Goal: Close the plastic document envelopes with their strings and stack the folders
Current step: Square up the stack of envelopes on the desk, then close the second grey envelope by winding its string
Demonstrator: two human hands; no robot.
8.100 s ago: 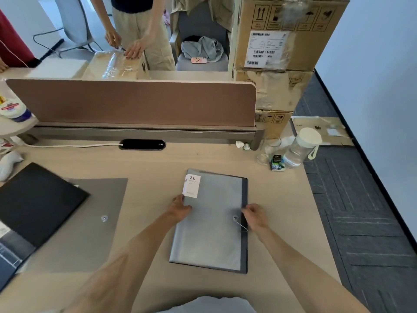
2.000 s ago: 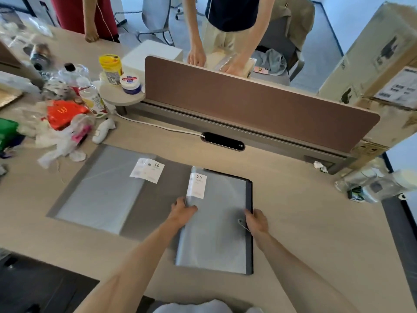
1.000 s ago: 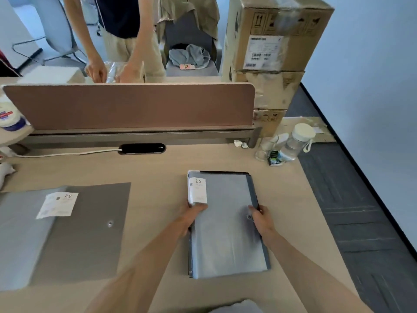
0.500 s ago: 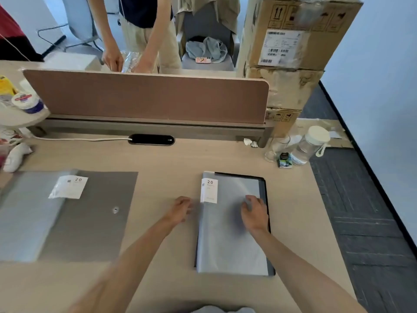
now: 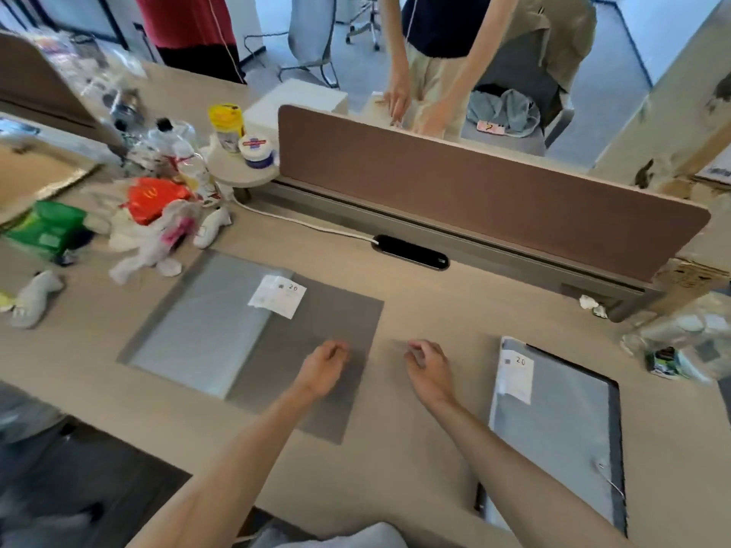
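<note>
A closed grey envelope point(image 5: 561, 437) with a white "20" label lies on the desk at the right, its string point(image 5: 609, 480) wound near the right edge, on top of a dark folder. A second grey envelope point(image 5: 221, 326) lies open in the middle left, flap point(image 5: 316, 342) spread to the right, with its own "20" label. My left hand point(image 5: 322, 369) hovers over that flap's right part, fingers curled and holding nothing. My right hand point(image 5: 429, 365) is just right of the flap over bare desk, fingers curled and holding nothing.
A brown desk divider point(image 5: 474, 183) runs along the back with a black cable port point(image 5: 411, 253) below it. Wrappers, bottles and tissues point(image 5: 158, 215) clutter the far left. A jar and glass point(image 5: 680, 338) stand at the right. A black laptop point(image 5: 79, 480) lies at bottom left. Two people stand behind the divider.
Both hands have left the closed envelope on the right and moved left to the open envelope's flap. The view has swung left.
</note>
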